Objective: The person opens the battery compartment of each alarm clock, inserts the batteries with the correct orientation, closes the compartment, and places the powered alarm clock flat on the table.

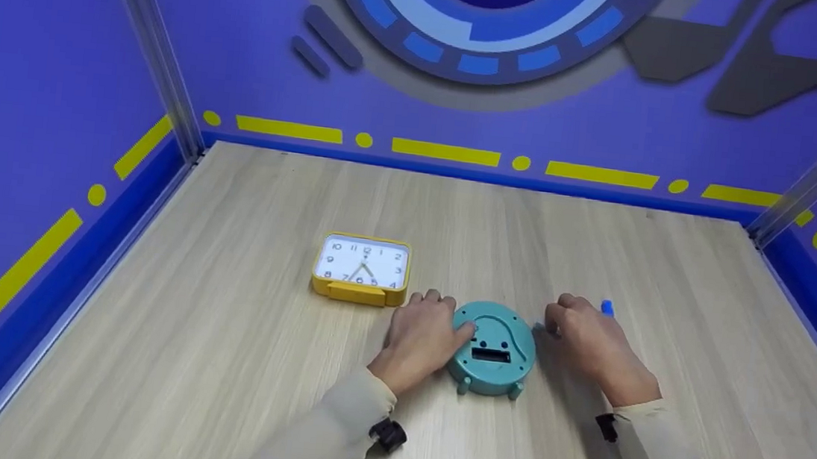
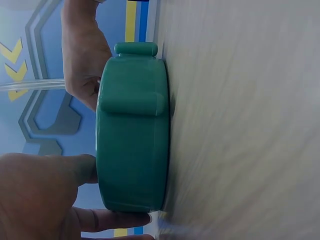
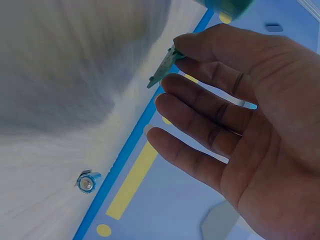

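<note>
A round teal clock [image 1: 490,376] lies face down, its back showing an empty dark battery slot and two small feet towards the person. My left hand [image 1: 422,339] grips its left side, thumb on the back and fingers at the edge; the left wrist view shows the clock's side [image 2: 132,150] beside the thumb and fingers of this hand [image 2: 40,195]. Right of the clock, my right hand [image 1: 592,345] pinches a small thin teal piece [image 3: 165,67] between thumb and index finger, its other fingers [image 3: 192,112] loosely bent. The piece is apart from the clock.
A yellow rectangular clock [image 1: 362,262] lies face up to the left, beyond the left hand. Just beyond the right hand is a small blue cylinder [image 1: 607,307], shown with a metallic end [image 3: 86,183]. Blue-purple walls [image 1: 463,130] bound the wooden table [image 1: 268,208].
</note>
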Demonstrator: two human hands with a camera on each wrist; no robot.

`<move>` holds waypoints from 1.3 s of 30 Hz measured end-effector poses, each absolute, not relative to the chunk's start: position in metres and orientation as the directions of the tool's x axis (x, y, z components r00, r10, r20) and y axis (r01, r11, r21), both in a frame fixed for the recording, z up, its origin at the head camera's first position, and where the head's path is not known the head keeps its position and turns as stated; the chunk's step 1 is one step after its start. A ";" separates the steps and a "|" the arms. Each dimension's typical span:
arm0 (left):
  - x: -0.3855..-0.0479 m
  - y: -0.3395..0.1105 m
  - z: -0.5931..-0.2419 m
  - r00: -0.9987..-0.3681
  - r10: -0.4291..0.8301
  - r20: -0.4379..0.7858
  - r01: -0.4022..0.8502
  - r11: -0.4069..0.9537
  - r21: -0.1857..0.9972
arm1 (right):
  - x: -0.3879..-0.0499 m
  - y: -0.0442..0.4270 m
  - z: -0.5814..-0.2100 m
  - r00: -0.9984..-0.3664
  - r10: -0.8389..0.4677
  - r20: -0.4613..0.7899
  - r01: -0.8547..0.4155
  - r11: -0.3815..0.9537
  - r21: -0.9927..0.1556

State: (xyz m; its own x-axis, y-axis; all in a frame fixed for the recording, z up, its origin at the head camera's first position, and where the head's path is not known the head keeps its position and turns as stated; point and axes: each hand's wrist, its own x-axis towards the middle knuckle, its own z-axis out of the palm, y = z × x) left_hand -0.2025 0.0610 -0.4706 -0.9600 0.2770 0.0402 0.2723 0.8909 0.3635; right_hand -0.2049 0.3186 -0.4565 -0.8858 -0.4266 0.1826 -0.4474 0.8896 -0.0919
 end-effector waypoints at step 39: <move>-0.202 0.058 -0.468 -0.953 0.297 0.058 0.297 0.881 0.368 | -0.208 0.327 -0.453 -0.911 -0.388 0.137 -0.408 0.897 -0.170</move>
State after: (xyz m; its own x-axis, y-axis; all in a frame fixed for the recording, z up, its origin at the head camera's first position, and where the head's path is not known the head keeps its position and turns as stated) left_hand -0.2016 0.0579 -0.4682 -0.9532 0.2968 0.0583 0.2969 0.8812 0.3678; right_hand -0.2076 0.3274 -0.4527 -0.9112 -0.3885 0.1372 -0.4080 0.8970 -0.1699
